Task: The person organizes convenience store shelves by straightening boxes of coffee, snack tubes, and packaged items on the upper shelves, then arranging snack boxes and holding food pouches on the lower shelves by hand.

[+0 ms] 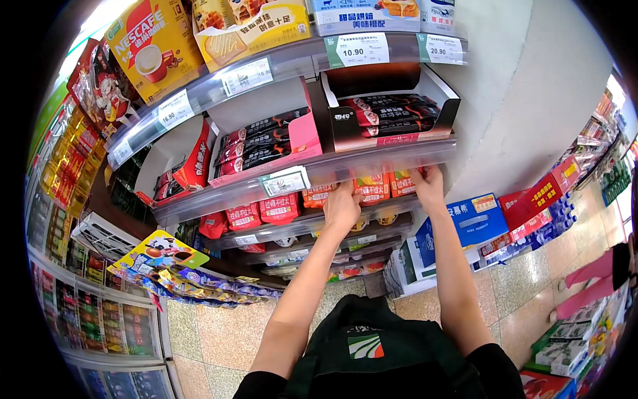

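Observation:
Both my hands reach into the shelf level under the open snack boxes, where a row of red-orange packets [372, 188] stands. My left hand [342, 205] has its fingers curled at a packet in the middle of the row, its thumb pointing right; the fingertips are partly hidden among the packets. At the right end of the row, my right hand [428, 185] is closed against the side of the last red-orange packet [402, 183]. Its far fingers are hidden by the packet and shelf edge. More red packets [279, 209] stand left of my left hand.
Above the packets, a black display box [392, 136] and a pink box [302, 143] hold dark sticks. Higher up is a yellow Nescafe box [151, 53]. A white pillar [512, 100] borders the right side. A blue carton [475, 223] stands low right. A person's pink trousers [588, 282] show farther right.

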`<move>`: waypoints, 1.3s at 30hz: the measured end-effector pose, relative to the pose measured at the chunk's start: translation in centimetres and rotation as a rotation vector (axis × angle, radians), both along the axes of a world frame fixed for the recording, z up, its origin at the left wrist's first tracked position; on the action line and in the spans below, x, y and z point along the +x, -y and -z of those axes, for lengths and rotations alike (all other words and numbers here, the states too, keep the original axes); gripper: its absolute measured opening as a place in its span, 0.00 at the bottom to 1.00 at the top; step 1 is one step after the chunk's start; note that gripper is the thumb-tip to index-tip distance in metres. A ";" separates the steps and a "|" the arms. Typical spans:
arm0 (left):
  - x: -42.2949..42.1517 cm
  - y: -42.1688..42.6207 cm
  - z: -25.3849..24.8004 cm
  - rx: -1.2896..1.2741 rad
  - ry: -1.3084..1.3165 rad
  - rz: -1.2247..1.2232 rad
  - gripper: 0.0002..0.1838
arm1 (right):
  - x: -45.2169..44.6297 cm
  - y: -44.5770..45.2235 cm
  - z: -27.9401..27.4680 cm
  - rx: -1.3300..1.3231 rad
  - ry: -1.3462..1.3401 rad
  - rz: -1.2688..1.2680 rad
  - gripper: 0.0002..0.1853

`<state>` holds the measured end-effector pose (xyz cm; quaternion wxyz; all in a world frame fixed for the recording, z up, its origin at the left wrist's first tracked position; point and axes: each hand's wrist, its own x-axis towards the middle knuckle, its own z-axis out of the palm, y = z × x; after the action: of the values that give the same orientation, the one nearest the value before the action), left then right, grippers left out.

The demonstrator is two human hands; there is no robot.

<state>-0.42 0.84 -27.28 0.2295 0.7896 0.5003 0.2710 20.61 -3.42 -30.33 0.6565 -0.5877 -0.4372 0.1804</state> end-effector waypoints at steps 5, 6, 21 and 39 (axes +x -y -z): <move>0.6 -1.4 1.0 0.128 0.009 0.018 0.11 | 2.0 0.4 -1.6 -0.079 -0.138 -0.223 0.19; 0.9 -1.2 1.1 0.131 0.012 0.023 0.11 | 1.9 0.3 -1.6 -0.076 -0.134 -0.217 0.19; 0.9 -2.2 0.2 -0.116 -0.096 0.007 0.13 | 1.6 0.1 -3.5 -0.402 -0.048 -0.359 0.28; 0.4 0.1 0.0 -0.199 0.137 -0.005 0.14 | 1.0 1.5 -3.9 -0.392 0.127 -0.391 0.26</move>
<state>-0.01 0.74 -27.33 0.3399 0.7412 0.5099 0.2740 21.61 -4.92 -26.47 0.4544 -0.6181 -0.5394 0.3473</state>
